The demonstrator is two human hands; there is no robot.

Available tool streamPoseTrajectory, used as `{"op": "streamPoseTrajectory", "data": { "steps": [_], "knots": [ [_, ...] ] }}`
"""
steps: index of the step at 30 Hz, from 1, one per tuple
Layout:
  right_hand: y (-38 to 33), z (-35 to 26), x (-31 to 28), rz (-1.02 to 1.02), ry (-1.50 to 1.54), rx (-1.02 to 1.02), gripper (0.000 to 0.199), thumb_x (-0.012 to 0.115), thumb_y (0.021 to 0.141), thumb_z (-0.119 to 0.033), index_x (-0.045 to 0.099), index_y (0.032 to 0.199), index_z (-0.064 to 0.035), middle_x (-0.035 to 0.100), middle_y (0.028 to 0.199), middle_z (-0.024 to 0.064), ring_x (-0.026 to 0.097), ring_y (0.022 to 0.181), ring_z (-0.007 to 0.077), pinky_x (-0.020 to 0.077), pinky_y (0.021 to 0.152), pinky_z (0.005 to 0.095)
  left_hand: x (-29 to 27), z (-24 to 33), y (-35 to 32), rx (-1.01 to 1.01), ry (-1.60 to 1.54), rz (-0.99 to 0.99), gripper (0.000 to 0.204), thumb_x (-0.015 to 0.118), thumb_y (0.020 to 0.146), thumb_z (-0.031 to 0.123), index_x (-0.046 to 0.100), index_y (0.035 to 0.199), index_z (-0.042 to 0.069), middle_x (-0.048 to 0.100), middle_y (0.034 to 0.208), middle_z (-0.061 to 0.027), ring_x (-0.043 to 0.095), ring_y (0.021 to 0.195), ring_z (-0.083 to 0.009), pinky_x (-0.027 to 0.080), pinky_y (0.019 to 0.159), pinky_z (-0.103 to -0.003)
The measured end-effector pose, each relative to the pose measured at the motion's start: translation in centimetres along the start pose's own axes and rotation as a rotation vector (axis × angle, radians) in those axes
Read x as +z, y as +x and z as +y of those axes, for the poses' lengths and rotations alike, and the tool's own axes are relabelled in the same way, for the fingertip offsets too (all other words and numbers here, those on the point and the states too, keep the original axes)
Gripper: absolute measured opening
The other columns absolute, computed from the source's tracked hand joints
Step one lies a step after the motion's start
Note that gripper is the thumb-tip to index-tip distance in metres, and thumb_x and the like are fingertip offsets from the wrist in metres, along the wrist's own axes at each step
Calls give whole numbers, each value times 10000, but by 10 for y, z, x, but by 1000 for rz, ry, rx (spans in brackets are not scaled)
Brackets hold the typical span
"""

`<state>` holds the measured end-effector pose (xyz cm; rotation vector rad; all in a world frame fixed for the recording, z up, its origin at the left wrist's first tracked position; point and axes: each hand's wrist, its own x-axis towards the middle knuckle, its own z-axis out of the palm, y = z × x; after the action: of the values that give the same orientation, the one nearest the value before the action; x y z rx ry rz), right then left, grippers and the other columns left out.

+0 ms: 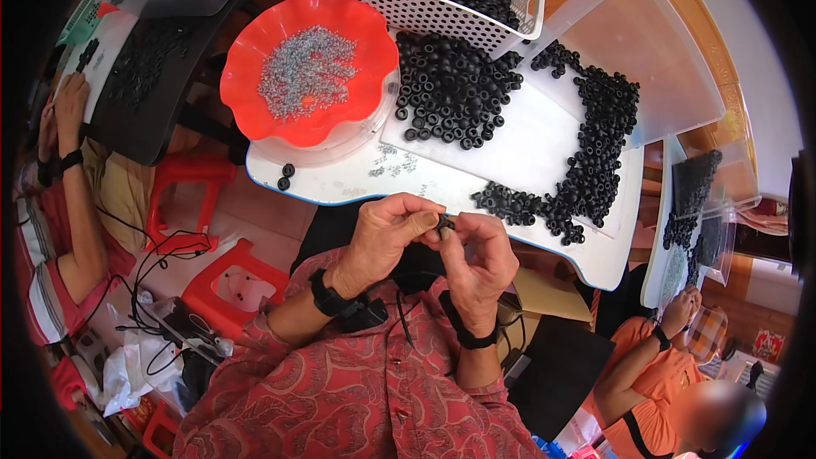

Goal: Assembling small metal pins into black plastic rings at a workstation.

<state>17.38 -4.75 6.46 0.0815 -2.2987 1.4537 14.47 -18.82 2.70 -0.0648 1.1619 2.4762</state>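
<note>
Your left hand (382,236) and right hand (479,265), fingers pinched narrow, hold one dark part (444,223) by the table's (340,183) near edge. Two stray rings (283,184) lie toward nine o'clock, one red bowl (246,76) at eleven, one white basket (433,8) at twelve, beyond a ring heap (459,89). Your fingertips hide most of the part, perhaps a ring.

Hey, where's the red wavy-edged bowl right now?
In the head view, the red bowl is upper left, at the left end of the white table, just left of the pile of black rings and beyond the left hand.
</note>
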Motion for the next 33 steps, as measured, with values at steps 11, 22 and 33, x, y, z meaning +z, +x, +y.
{"op": "streamPoseTrajectory", "data": {
  "steps": [11, 22, 33],
  "knots": [
    [0, -5, 3, 13, -18, 15, 235, 713, 779, 71, 597, 974, 8, 652, 867, 105, 659, 653, 131, 519, 596, 242, 0, 10, -2, 28, 175, -8, 148, 599, 947, 14, 656, 1070, -46, 702, 933, -107, 677, 800, -122, 586, 739, -247],
    [5, -12, 2, -33, -83, -51, 216, 711, 766, 90, 643, 950, 1, 663, 855, 103, 645, 672, 172, 508, 611, 264, 3, 20, -7, 43, 206, -16, 168, 603, 944, 4, 638, 1097, -57, 693, 943, -103, 670, 798, -114, 566, 742, -241],
    [-3, -5, 3, -28, 43, 57, 189, 719, 776, 80, 648, 937, 11, 669, 864, 99, 647, 715, 138, 511, 645, 246, -2, 9, -8, 56, 207, -4, 165, 580, 967, 43, 641, 1091, -48, 674, 895, -76, 636, 742, -94, 559, 695, -236]
  ]
}}
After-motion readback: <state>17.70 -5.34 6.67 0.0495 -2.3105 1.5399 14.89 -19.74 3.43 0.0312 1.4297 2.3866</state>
